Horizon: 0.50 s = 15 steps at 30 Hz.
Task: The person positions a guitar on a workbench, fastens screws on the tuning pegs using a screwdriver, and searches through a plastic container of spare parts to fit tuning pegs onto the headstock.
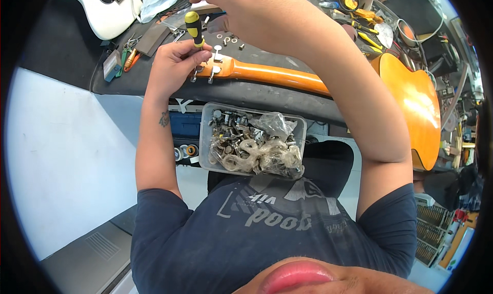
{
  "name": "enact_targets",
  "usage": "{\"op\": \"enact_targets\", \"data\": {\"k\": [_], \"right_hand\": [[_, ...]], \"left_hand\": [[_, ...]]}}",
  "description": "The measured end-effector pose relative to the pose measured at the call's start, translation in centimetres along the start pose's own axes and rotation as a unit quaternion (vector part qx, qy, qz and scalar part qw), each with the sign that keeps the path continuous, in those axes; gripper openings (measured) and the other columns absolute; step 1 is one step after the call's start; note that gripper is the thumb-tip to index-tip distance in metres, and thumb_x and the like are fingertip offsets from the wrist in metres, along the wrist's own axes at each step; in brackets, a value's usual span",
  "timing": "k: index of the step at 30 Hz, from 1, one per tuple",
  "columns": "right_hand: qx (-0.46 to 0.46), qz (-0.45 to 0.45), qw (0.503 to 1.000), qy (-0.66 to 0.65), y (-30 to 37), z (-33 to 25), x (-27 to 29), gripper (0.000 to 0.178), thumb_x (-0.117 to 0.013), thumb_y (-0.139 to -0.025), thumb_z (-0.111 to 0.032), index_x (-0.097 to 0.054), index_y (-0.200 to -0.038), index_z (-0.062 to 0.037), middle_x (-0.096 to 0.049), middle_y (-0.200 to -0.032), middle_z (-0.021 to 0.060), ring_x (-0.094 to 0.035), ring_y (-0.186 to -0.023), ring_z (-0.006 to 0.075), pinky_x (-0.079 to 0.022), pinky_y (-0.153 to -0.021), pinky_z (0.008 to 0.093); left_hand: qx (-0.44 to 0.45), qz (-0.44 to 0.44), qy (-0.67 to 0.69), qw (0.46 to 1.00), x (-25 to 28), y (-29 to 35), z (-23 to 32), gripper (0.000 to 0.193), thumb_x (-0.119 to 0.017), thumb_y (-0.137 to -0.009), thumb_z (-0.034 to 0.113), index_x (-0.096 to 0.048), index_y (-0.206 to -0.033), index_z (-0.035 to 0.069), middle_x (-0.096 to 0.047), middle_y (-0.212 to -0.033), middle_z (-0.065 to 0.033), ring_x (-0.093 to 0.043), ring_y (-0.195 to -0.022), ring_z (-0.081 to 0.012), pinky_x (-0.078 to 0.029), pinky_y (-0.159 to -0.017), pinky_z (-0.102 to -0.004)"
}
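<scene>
A yellow-and-black screwdriver (194, 28) stands nearly upright over the headstock (218, 68) of an orange-brown guitar lying back up. My left hand (177, 63) is closed, thumb and forefinger pinching around the screwdriver's lower end at the headstock. Just above and beside the handle, my right hand (226, 6) is open, thumb apart from the fingers, holding nothing. Silver tuning pegs (217, 50) stick out from both sides of the headstock. The screwdriver's tip is hidden by my left fingers. The guitar's body (411, 114) rests at the right, its neck partly behind my right arm.
On my lap sits a clear plastic box (205, 155) of metal tuners and plastic bags. Small washers and screws (233, 39) lie beyond the headstock. A white electric guitar (97, 14) is at the far left; pliers (370, 40) and cluttered tools lie far right.
</scene>
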State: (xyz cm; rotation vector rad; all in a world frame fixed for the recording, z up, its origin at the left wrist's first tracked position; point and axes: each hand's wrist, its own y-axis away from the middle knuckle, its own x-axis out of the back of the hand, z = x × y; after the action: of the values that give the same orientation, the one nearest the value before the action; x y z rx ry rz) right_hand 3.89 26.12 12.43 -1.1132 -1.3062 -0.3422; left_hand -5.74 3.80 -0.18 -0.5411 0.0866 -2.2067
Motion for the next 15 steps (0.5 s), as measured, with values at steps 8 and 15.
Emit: {"op": "enact_targets", "data": {"k": [8, 15], "right_hand": [[-0.036, -0.038, 0.999, -0.008, -1.0, -0.3, -1.4, 0.027, -0.066, -0.089, -0.001, -0.062, -0.114, 0.0065, -0.066, -0.108, 0.023, -0.069, -0.103, 0.0418, -0.057, -0.09, 0.0453], [0.037, -0.026, 0.998, -0.041, -2.0, -0.4, -1.3, 0.027, -0.071, -0.083, 0.0, -0.065, -0.109, 0.0059, -0.068, -0.107, 0.0227, -0.07, -0.103, 0.0402, -0.058, -0.088, 0.0439]], "left_hand": [[-0.003, 0.033, 0.011, 0.999, 0.0, 0.5, -1.3, 0.014, -0.079, -0.095, 0.01, -0.077, -0.096, -0.004, -0.077, -0.084, -0.0058, -0.065, -0.074, -0.0065, -0.052, -0.067, -0.025], [-0.054, 0.005, -0.048, 0.997, 0.3, 0.6, -1.2, 0.014, -0.076, -0.097, 0.008, -0.077, -0.105, -0.004, -0.074, -0.089, -0.0031, -0.068, -0.083, -0.0077, -0.054, -0.073, -0.0229]]}}
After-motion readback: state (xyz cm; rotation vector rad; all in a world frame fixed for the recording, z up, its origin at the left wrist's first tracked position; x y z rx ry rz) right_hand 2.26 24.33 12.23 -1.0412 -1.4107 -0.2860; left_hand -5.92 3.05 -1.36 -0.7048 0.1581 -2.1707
